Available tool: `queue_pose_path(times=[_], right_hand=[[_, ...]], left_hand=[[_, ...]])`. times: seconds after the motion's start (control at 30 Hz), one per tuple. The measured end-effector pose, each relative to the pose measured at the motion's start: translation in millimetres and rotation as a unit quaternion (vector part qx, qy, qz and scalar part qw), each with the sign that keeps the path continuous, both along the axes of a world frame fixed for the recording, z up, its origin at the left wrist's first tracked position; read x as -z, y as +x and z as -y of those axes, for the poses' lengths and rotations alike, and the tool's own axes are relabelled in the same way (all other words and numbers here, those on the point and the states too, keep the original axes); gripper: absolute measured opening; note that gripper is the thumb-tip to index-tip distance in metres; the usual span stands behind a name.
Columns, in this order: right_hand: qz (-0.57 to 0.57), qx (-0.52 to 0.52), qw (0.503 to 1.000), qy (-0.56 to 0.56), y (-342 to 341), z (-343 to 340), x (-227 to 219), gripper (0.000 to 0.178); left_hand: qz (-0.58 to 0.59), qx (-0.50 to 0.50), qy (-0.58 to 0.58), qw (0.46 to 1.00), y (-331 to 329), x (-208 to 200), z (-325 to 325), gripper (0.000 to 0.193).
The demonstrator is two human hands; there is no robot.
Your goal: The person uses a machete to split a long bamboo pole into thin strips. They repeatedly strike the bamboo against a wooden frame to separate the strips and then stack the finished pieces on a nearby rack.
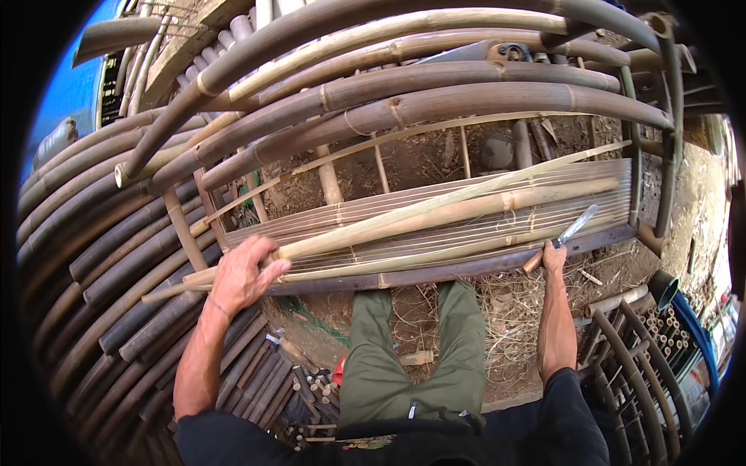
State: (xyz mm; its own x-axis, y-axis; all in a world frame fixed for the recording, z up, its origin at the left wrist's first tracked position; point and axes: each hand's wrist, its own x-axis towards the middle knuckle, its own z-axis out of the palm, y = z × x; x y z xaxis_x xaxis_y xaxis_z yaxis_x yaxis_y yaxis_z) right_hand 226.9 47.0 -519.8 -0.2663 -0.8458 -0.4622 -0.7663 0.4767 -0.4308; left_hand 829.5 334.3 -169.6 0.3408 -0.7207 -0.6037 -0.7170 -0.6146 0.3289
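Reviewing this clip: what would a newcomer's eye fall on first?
First, the slatted bamboo bench spanning the middle, with pale strips lying lengthwise over it and the left hand at their left ends. Then the knife in the right hand, near the bench's right end.

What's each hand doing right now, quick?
Left hand: partly curled at the pale bamboo pieces; can't tell if gripping.
Right hand: closed, holding a knife.

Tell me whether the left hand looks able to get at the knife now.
Probably not directly: the right hand holds the knife well off to the right, while the left hand is at the bamboo strips' left end.
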Motion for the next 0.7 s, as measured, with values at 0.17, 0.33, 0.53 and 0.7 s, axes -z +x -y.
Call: queue_pose_path(times=[0.17,0.33,0.53,0.7], right_hand=[[0.063,0.168,0.979,0.093,20.9,-33.6,-129.9,0.032],[0.182,0.29,0.939,-0.002,6.2,-175.1,-245.5,0.018],[0.309,0.367,0.875,-0.069,82.8,-305.2,-400.7,0.048],[0.5,0.348,0.773,-0.175,143.5,-328.7,-475.3,0.057]], left_hand=[[0.066,-0.033,0.144,0.987,-5.6,-77.4,-116.7,0.04],[0.108,-0.012,-0.079,0.991,-30.6,-158.9,-227.2,0.036],[-0.134,-0.078,0.018,0.988,-107.9,-206.7,-219.5,0.028],[-0.414,0.094,-0.004,0.905,-207.0,-218.7,-86.8,0.027]])
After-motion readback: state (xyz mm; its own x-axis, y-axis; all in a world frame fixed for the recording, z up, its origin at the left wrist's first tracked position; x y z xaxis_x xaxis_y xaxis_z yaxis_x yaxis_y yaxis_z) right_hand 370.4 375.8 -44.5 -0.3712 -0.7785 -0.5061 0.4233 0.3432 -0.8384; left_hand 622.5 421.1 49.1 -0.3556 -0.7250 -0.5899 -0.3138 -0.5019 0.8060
